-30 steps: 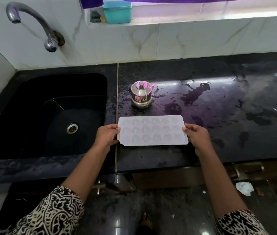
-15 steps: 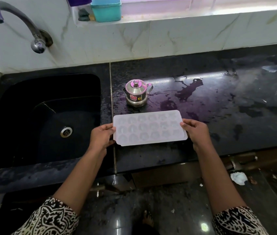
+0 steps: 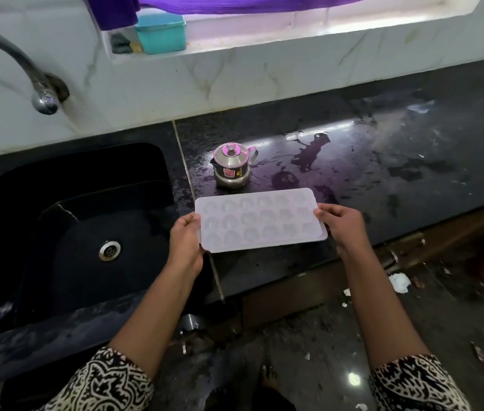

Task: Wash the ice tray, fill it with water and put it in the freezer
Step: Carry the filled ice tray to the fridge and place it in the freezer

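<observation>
Head view shows the left grip (image 3: pixel 186 241) and the right grip (image 3: pixel 343 225) each pinching 1 short end of the white ice tray (image 3: pixel 260 219) over the wet black worktop (image 3: pixel 383 179), near the sink (image 3: pixel 86 203).

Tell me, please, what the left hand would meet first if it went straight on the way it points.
Besides the ice tray it holds, the left hand would probably reach the small steel pot first, though depth is unclear.

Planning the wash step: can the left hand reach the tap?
Likely not yet: left hand grips the tray. Path to the tap over the sink looks free once it lets go.
</observation>
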`<state>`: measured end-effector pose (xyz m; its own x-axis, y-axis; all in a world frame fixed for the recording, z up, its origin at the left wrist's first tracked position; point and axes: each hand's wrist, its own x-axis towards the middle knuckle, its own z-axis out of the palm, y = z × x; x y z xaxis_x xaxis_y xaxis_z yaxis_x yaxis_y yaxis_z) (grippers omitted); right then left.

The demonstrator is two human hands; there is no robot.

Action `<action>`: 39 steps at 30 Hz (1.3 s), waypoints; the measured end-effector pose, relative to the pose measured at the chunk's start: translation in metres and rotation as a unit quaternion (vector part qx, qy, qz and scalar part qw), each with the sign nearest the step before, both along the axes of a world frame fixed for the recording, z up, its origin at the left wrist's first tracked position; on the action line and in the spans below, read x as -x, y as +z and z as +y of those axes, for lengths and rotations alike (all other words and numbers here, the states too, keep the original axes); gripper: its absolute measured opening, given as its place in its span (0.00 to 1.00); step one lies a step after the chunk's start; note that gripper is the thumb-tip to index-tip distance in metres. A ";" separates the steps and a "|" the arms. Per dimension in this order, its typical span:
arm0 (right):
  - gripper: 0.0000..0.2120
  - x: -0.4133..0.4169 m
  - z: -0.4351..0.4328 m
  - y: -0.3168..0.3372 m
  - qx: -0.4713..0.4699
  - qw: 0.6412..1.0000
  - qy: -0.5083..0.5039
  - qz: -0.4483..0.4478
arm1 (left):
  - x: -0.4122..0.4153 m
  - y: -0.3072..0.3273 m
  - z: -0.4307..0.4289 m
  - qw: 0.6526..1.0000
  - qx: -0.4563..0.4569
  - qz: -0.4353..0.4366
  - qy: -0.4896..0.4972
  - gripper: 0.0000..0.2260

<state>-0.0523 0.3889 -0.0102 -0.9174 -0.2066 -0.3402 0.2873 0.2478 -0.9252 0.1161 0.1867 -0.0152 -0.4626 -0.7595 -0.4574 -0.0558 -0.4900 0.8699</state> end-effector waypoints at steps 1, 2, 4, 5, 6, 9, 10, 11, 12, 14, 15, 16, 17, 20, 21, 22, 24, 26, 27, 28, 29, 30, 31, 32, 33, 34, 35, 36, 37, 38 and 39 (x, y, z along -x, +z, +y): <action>0.10 -0.004 0.000 0.001 0.003 1.000 -0.010 0.004 | -0.001 0.001 -0.002 1.000 -0.013 0.009 -0.003 0.04; 0.10 -0.008 -0.001 0.002 0.002 1.000 -0.018 0.006 | -0.002 0.003 -0.004 0.999 -0.026 0.018 -0.007 0.03; 0.10 -0.015 -0.003 0.004 0.003 0.999 -0.033 0.006 | -0.003 0.006 -0.008 0.998 -0.043 0.037 -0.017 0.04; 0.10 -0.018 -0.005 0.005 0.006 0.999 -0.040 0.006 | -0.004 0.007 -0.010 0.997 -0.050 0.046 -0.020 0.05; 0.11 -0.021 -0.007 0.006 0.011 0.999 -0.047 0.005 | -0.005 0.007 -0.014 0.997 -0.057 0.053 -0.023 0.05; 0.10 -0.030 -0.014 0.009 0.013 0.998 -0.053 0.008 | -0.008 0.009 -0.021 0.993 -0.086 0.070 -0.033 0.11; 0.09 -0.032 -0.016 0.010 0.009 0.999 -0.051 0.008 | -0.008 0.010 -0.024 0.992 -0.095 0.073 -0.034 0.15; 0.09 -0.035 -0.019 0.011 0.006 0.999 -0.048 0.008 | -0.009 0.012 -0.027 0.991 -0.106 0.080 -0.034 0.17; 0.09 -0.036 -0.022 0.011 0.004 0.999 -0.048 0.008 | -0.011 0.014 -0.029 0.989 -0.115 0.085 -0.034 0.19; 0.09 -0.038 -0.026 0.011 0.004 0.999 -0.053 0.007 | -0.013 0.018 -0.032 0.986 -0.133 0.090 -0.043 0.20; 0.09 -0.040 -0.029 0.012 0.004 0.998 -0.054 0.007 | -0.014 0.019 -0.035 0.985 -0.138 0.093 -0.046 0.20; 0.10 -0.041 -0.031 0.012 0.005 0.998 -0.056 0.008 | -0.015 0.019 -0.037 0.984 -0.144 0.093 -0.048 0.20; 0.10 -0.043 -0.033 0.013 0.008 0.998 -0.058 0.007 | -0.016 0.020 -0.039 0.983 -0.151 0.093 -0.050 0.20; 0.09 -0.048 -0.037 0.016 0.016 0.998 -0.066 0.011 | -0.017 0.020 -0.042 0.981 -0.157 0.099 -0.051 0.20; 0.08 -0.050 -0.038 0.018 0.020 0.997 -0.070 0.011 | -0.017 0.021 -0.042 0.980 -0.159 0.104 -0.051 0.19; 0.08 -0.051 -0.039 0.019 0.023 0.997 -0.074 0.009 | -0.017 0.021 -0.043 0.979 -0.160 0.110 -0.054 0.18; 0.07 -0.053 -0.039 0.022 0.030 0.996 -0.085 0.008 | -0.017 0.022 -0.042 0.977 -0.165 0.122 -0.059 0.17; 0.05 -0.056 -0.039 0.026 0.047 0.994 -0.101 0.005 | -0.015 0.023 -0.041 0.977 -0.165 0.125 -0.055 0.16; 0.05 -0.058 -0.038 0.028 0.061 0.992 -0.110 0.003 | -0.014 0.023 -0.040 0.977 -0.164 0.126 -0.054 0.16; 0.05 -0.060 -0.038 0.030 0.076 0.990 -0.119 0.000 | -0.013 0.024 -0.039 0.977 -0.163 0.127 -0.055 0.16; 0.06 -0.063 -0.037 0.033 0.094 0.987 -0.131 -0.004 | -0.011 0.025 -0.036 0.977 -0.161 0.126 -0.059 0.16; 0.06 -0.066 -0.035 0.035 0.116 0.983 -0.143 -0.010 | -0.010 0.025 -0.034 0.977 -0.162 0.127 -0.064 0.16; 0.06 -0.070 -0.032 0.038 0.140 0.978 -0.154 -0.018 | -0.008 0.026 -0.031 0.976 -0.162 0.127 -0.070 0.16; 0.07 -0.073 -0.029 0.040 0.162 0.973 -0.164 -0.026 | -0.006 0.027 -0.027 0.975 -0.163 0.127 -0.077 0.17; 0.07 -0.077 -0.026 0.043 0.179 0.968 -0.172 -0.034 | -0.005 0.028 -0.025 0.975 -0.162 0.125 -0.084 0.17; 0.08 -0.081 -0.022 0.045 0.191 0.964 -0.182 -0.038 | -0.003 0.028 -0.022 0.974 -0.162 0.125 -0.093 0.17; 0.08 -0.085 -0.017 0.047 0.199 0.960 -0.192 -0.039 | -0.002 0.028 -0.018 0.974 -0.162 0.123 -0.099 0.17; 0.09 -0.088 -0.012 0.049 0.202 0.958 -0.202 -0.036 | -0.001 0.029 -0.015 0.973 -0.162 0.120 -0.109 0.17; 0.10 -0.092 -0.007 0.050 0.204 0.955 -0.212 -0.033 | 0.001 0.029 -0.011 0.973 -0.162 0.116 -0.116 0.17; 0.10 -0.094 -0.001 0.051 0.202 0.954 -0.221 -0.031 | 0.002 0.030 -0.006 0.971 -0.163 0.118 -0.126 0.17; 0.11 -0.098 0.006 0.053 0.201 0.951 -0.233 -0.027 | 0.004 0.031 0.000 0.970 -0.162 0.118 -0.140 0.17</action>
<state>0.0455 0.3947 0.0426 -0.9245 0.0946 -0.3694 0.3295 -0.2894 -0.8987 0.1118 0.1869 0.0160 -0.7504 -0.4233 -0.5076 -0.0434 -0.7348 0.6769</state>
